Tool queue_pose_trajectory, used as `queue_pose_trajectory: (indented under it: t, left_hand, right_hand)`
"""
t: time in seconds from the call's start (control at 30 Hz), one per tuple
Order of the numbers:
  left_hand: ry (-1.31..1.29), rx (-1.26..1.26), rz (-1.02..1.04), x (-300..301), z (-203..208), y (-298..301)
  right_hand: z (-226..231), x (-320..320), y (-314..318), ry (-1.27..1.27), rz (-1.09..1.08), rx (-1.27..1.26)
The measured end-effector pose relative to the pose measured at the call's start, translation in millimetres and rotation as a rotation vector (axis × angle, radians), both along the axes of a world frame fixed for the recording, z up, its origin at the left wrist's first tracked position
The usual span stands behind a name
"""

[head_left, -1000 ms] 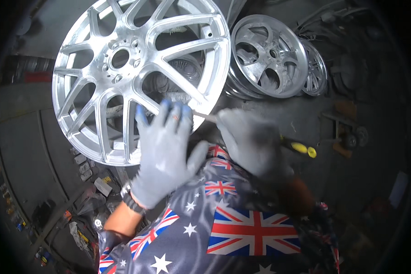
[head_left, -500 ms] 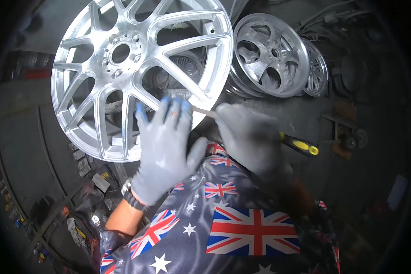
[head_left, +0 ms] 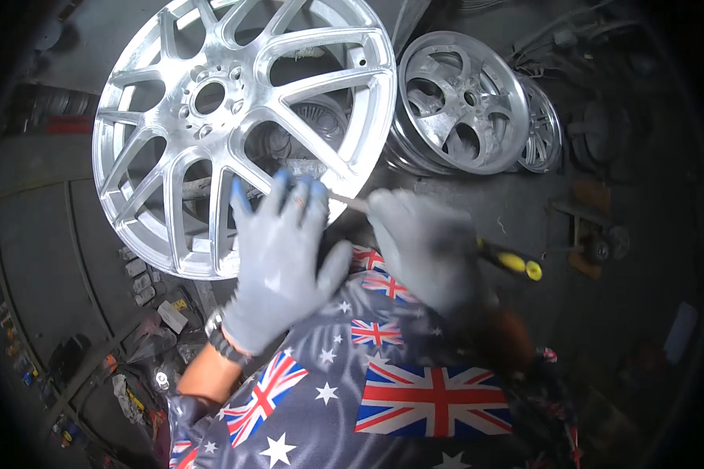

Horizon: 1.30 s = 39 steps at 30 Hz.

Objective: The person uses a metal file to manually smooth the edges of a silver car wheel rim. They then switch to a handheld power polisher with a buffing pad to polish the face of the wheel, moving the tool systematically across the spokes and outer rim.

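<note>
Silver wheel [head_left: 250, 95]: thin tool [head_left: 352, 205] at near-right edge

Wheel faces the person; its support is unclear. Left hand [head_left: 278, 250], fingers spread, gripping nothing, lies over the near edge, presumably steadying it. Right hand [head_left: 422, 238] is closed around the tool, probably for control; its yellow-and-black handle [head_left: 516, 263] juts out behind. Smaller five-spoke wheel [head_left: 443, 119] leans just beyond the silver wheel's right edge.
</note>
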State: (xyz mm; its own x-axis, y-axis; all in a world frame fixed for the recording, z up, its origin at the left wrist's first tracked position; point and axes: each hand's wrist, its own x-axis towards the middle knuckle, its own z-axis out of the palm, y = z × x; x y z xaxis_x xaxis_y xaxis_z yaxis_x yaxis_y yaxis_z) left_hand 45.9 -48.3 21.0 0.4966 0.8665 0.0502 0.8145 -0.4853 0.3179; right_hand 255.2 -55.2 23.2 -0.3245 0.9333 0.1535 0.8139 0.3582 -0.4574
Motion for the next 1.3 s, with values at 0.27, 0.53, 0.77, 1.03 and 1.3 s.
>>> queue_pose_trajectory:
  t: [0.27, 0.53, 0.77, 1.03, 1.3]
  left_hand:
    - [0.052, 0.011, 0.007, -4, -8, 6]
    - [0.064, 0.003, 0.071, -1, -7, -1]
    - [0.05, -0.026, 0.075, 6, 4, -16]
    - [0.024, -0.017, 0.068, 8, 5, -25]
    - [0.058, -0.019, 0.078, 3, 6, -24]
  right_hand:
    - [-8, -3, 19, 0.014, 0.009, -0.015]
    - [-14, 11, 23, 0.077, 0.103, 0.051]
    - [-18, 23, 17, 0.045, 0.164, 0.106]
    - [-10, 31, 17, 0.047, 0.194, 0.059]
    - [-8, 30, 30, 0.107, 0.249, 0.013]
